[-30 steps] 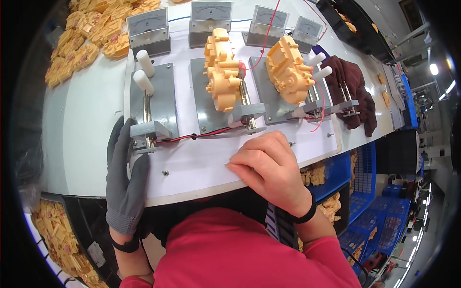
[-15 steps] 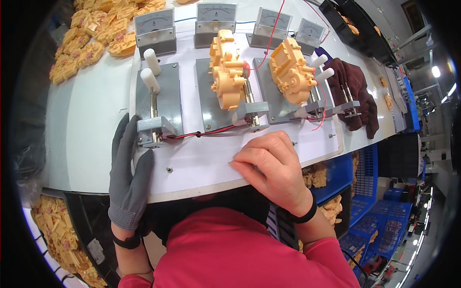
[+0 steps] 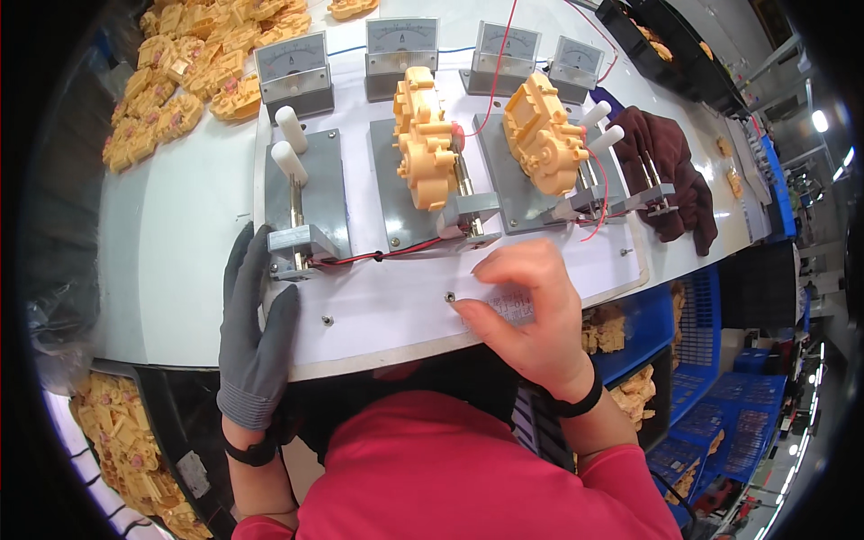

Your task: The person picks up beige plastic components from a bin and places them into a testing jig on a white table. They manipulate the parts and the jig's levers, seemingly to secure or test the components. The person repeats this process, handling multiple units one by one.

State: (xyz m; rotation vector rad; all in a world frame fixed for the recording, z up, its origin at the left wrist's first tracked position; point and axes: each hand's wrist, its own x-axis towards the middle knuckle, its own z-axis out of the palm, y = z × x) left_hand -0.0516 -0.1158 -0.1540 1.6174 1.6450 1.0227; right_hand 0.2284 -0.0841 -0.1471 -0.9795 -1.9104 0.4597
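Note:
My left hand, in a grey glove, rests at the left front edge of a white board. Its fingers are stretched and the thumb stands apart, beside the grey clamp block of the leftmost fixture. That fixture's grey plate carries two white pegs and no yellow part. My bare right hand hovers over the board's front with thumb and fingers apart, nothing visible between them. A small screw stands near its thumb. Yellow plastic gearbox housings sit on the second and third fixtures.
Several analog meters line the back. Yellow housings are heaped at the back left and in a bin below left. A brown cloth lies right of the fixtures; blue crates stand below right. Thin red wires hang across.
My right hand has shifted slightly right, and its thumb and fingers have spread from a closed pinch. A screw and print on the board now show. The left hand stays at the board's edge.

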